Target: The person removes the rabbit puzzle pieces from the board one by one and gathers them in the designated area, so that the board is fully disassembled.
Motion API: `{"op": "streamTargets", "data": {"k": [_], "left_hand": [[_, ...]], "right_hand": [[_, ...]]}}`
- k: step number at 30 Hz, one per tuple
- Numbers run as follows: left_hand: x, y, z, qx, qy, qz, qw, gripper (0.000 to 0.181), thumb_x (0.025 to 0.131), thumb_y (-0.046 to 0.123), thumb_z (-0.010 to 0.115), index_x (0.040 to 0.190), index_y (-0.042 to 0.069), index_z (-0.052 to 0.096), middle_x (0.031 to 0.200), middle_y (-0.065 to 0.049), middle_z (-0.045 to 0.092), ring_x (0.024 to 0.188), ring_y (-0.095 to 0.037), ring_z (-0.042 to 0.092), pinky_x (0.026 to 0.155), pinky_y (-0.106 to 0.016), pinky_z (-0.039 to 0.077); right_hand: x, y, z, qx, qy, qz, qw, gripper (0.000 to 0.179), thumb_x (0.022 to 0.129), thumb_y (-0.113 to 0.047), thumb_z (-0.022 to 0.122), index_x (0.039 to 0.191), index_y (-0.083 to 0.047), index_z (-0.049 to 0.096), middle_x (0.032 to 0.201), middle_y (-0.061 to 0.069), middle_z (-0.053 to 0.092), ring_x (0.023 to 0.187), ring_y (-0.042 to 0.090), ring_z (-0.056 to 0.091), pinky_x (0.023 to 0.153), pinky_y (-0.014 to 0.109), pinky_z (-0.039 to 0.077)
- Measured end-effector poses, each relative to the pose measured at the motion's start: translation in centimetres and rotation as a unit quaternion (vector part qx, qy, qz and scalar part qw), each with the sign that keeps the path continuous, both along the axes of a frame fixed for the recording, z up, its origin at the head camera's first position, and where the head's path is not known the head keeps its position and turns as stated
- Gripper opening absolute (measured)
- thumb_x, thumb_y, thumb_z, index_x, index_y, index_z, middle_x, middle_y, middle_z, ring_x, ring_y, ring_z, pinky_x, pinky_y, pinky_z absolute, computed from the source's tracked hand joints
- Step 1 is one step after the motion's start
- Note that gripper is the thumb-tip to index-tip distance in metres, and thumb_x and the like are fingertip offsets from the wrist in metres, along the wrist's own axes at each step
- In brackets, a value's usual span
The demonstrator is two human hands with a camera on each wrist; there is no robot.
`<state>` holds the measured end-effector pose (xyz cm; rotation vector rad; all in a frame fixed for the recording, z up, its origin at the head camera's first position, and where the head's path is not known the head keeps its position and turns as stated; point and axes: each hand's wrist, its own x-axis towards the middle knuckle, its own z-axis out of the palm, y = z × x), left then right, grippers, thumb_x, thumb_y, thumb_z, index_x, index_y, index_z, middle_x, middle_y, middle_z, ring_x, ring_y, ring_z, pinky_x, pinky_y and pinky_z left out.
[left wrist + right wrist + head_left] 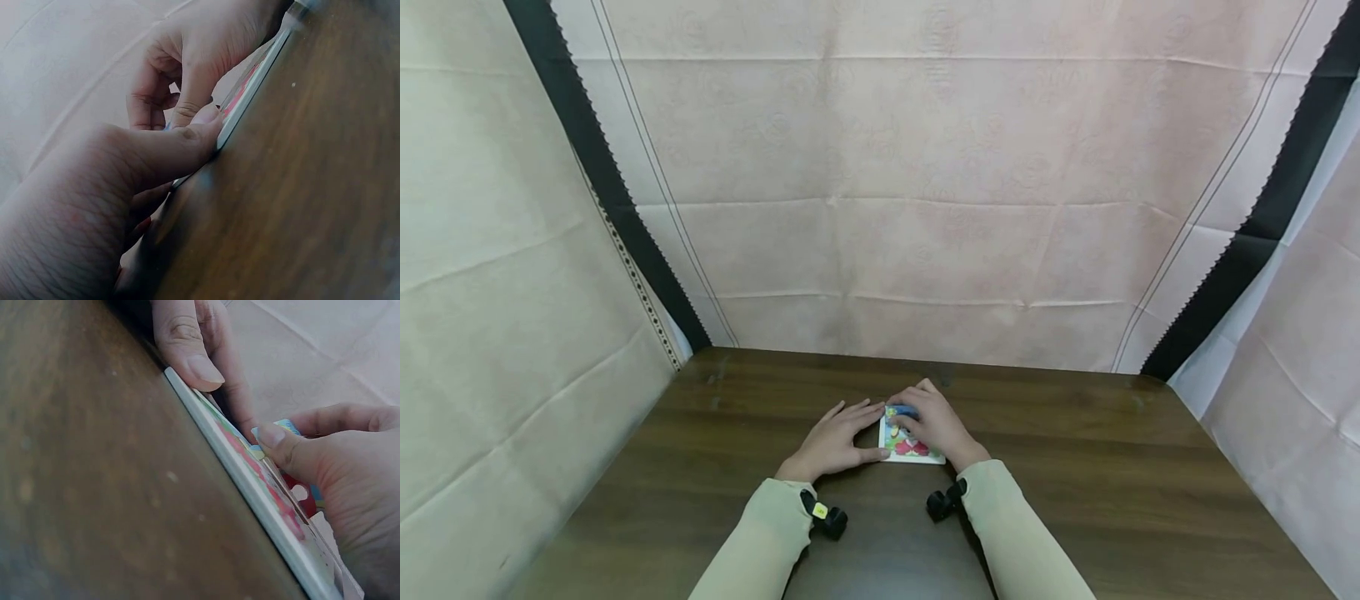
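Observation:
A small puzzle board (925, 458) with a white frame and a bright picture in red, green, blue and yellow lies flat on the table, between both hands. Against its left side rests my left hand (841, 440), thumb on the near-left corner, other fingers stretched toward the far-left corner. My right hand (934, 421) reaches over the board's right and far part, covering some of the picture. In the right wrist view, its thumb and forefinger pinch a thin blue-and-yellow puzzle piece (287, 425) just above the board. A red part with a white spot (301, 492) shows beneath that hand.
The brown wooden table (715, 500) extends on all sides of the board. Pale cloth (925, 208) walls it in at the back and both sides, with black strips (625, 200) along the corners. Dark cameras (831, 522) sit on both wrists.

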<state>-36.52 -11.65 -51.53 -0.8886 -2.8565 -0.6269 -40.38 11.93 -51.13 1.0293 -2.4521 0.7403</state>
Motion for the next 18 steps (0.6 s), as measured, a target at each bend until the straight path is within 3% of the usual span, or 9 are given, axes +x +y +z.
{"op": "streamTargets", "data": {"k": [8,18], "left_hand": [[-0.04,0.07,-0.24,-0.003,-0.003,0.001,1.0000,0.088,0.086,0.079,0.052,0.156,0.028,0.039,0.159,0.007,0.037,0.150,-0.017,0.026,0.123,-0.053,0.011],[0.01,0.16,0.20,-0.010,-0.008,0.005,0.9999,0.086,0.088,0.075,0.055,0.157,0.026,0.038,0.160,0.007,0.036,0.151,-0.017,0.025,0.123,-0.052,0.010]], "right_hand": [[0.33,0.12,0.12,-0.004,-0.033,0.020,0.9993,0.024,0.096,-0.019,0.071,0.120,-0.016,0.070,0.116,-0.006,0.068,0.105,0.012,0.058,0.098,0.043,0.050],[0.39,0.21,0.05,-0.049,-0.109,0.004,0.9929,0.023,0.097,-0.019,0.070,0.120,-0.017,0.070,0.112,-0.009,0.067,0.091,0.007,0.061,0.079,0.033,0.055]]}}
